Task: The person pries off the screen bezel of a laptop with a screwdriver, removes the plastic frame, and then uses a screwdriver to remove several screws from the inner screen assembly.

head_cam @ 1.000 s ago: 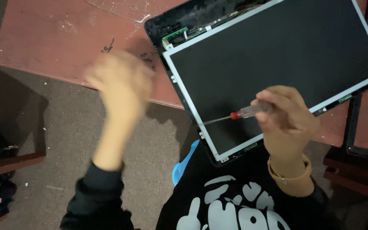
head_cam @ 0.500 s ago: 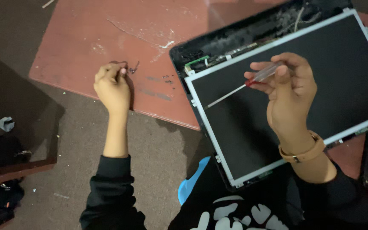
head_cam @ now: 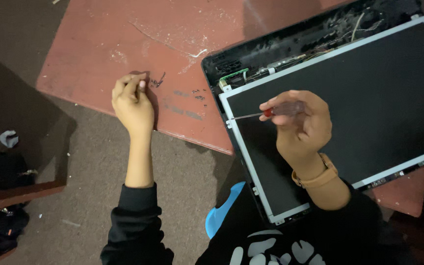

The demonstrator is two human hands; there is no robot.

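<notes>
The person sits over a worn reddish tabletop with a dismantled laptop screen panel lying on it, its dark face up inside a pale metal frame. Above the panel, the black back cover shows exposed wires and a small green circuit board.

The right hand is closed around a small screwdriver with a clear and red handle. Its thin shaft points left, and the tip sits at the panel's upper left corner, near the frame's edge. A tan watch strap circles that wrist.

The left hand rests on the tabletop well apart from the panel, fingers pinched together at the tips. Whether it holds anything between them I cannot tell. Just beside those fingertips lies a little cluster of small dark screws, and a few more specks are scattered further right.

A blue plastic piece peeks out near the person's lap, below the tabletop edge.
</notes>
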